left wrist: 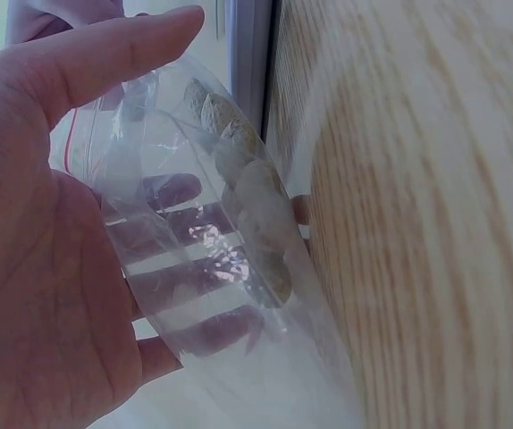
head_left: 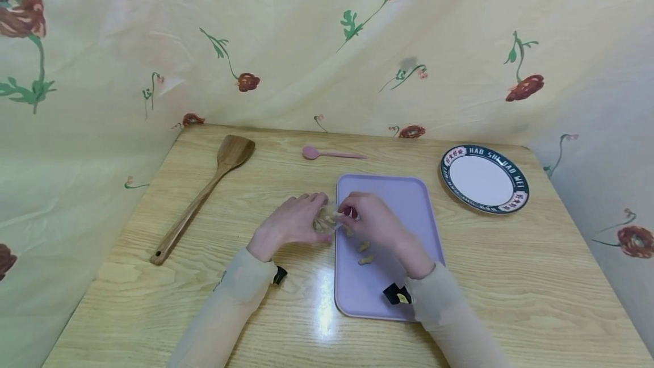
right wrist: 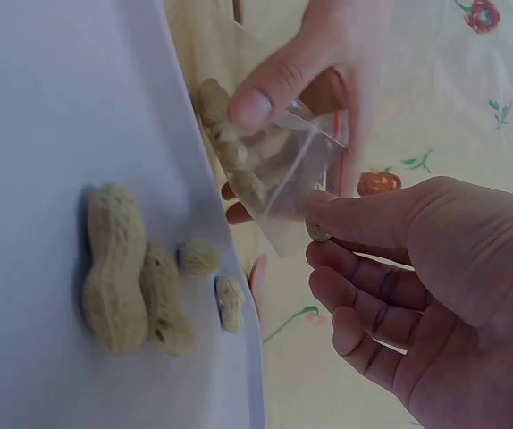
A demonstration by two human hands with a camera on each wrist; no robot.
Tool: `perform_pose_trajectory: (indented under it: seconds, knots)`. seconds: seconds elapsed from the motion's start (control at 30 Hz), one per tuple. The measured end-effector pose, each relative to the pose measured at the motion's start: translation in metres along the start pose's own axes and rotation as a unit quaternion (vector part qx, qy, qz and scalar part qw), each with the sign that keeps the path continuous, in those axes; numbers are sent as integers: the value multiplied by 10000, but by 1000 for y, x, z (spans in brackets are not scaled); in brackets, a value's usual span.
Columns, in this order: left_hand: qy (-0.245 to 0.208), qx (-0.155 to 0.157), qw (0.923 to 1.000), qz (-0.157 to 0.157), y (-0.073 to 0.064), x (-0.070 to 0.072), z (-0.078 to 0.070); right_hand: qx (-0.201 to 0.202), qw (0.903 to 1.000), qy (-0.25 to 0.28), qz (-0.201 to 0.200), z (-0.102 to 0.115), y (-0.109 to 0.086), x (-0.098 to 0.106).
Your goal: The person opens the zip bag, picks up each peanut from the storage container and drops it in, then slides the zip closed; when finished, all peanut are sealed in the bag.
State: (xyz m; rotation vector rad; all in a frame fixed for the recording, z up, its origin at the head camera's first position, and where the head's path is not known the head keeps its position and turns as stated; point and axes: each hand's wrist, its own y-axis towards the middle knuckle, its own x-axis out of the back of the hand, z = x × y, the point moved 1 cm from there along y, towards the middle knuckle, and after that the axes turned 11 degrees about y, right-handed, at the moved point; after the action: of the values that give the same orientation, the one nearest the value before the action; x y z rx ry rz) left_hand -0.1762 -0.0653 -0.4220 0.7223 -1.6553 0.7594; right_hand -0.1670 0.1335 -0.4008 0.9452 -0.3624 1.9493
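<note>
My left hand [head_left: 293, 221] holds a clear zip bag [left wrist: 212, 295] with a red seal line, thumb on one side and fingers spread behind it. Several unshelled peanuts [left wrist: 248, 201] lie inside, seen through the plastic. Beside the bag's mouth, my right hand [head_left: 377, 221] pinches a peanut [right wrist: 317, 228] between thumb and forefinger, mostly covered by the thumb. Under the right hand is a purple tray [head_left: 393, 186]. Several peanuts lie on it, among them a large one [right wrist: 115, 268] close to the right wrist camera. The bag is at the tray's left edge.
A wooden spatula [head_left: 201, 197] lies slanted on the left of the wooden table [head_left: 276, 322]. Behind the tray is a pink spoon [head_left: 334, 154]. At the back right stands a round plate [head_left: 481, 180] with a dark, lettered rim. Flowered cloth [head_left: 286, 33] hangs around the table.
</note>
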Motion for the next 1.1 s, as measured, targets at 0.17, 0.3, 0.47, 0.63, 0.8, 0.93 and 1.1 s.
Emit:
perform_pose_trajectory:
  seconds: [0.17,0.3,0.47,0.63,0.8,0.93,1.1]
  knots:
    - [-24,1,10000,-14,0,0,0,-20,9999,-96,-115,1,0,-5]
    - [-13,11,10000,-8,0,1,0,-14,9997,-189,-166,0,1,-8]
    - [-2,28,10000,17,0,2,-1,-101,9997,-140,-146,-1,2,-10]
    - [-40,65,10000,49,0,1,-1,-141,9998,-99,-132,-2,2,-11]
    - [-50,106,9999,53,0,1,-1,-138,9998,-97,-82,-2,1,-10]
    - [-13,140,9999,75,0,1,-1,-162,9998,-74,-64,-1,0,-8]
    - [-15,165,9998,105,0,0,-1,-102,9998,-18,-149,-1,-1,-3]
